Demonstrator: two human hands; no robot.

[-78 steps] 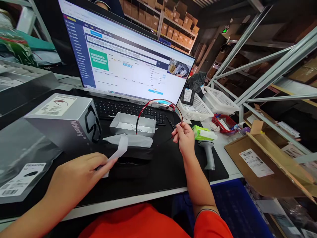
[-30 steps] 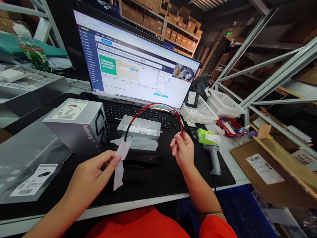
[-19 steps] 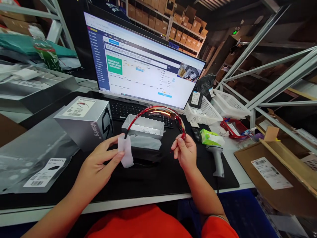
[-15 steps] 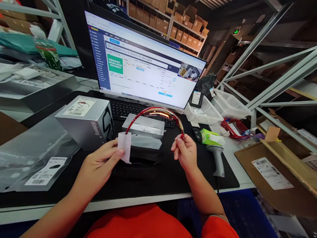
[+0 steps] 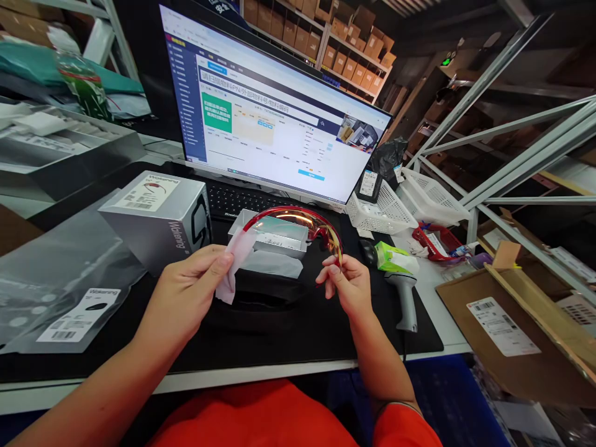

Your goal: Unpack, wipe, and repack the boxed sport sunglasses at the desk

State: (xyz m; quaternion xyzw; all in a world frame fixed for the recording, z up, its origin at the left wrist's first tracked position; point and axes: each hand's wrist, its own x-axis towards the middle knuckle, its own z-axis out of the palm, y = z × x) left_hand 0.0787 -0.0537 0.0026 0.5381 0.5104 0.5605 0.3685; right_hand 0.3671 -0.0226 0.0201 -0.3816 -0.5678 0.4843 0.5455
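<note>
Red-framed sports sunglasses with a shiny amber lens are held up between my hands, over the desk mat. My left hand is closed, pinching a thin white sleeve that covers one temple end. With thumb and fingers, my right hand grips the opposite end of the sunglasses. Behind them sits an open silver-grey box tray, with a pale translucent wrap in front of it. A black pouch-like item lies below, its shape hard to make out.
On the left stand a grey Wakening box and a labelled clear bag. A monitor and keyboard are behind. To the right are a barcode scanner, a green packet, a white basket and a cardboard box.
The sunglasses have tilted so that more of the lens faces me. The white sleeve has turned to a slant along the temple. The camera view has shifted slightly.
</note>
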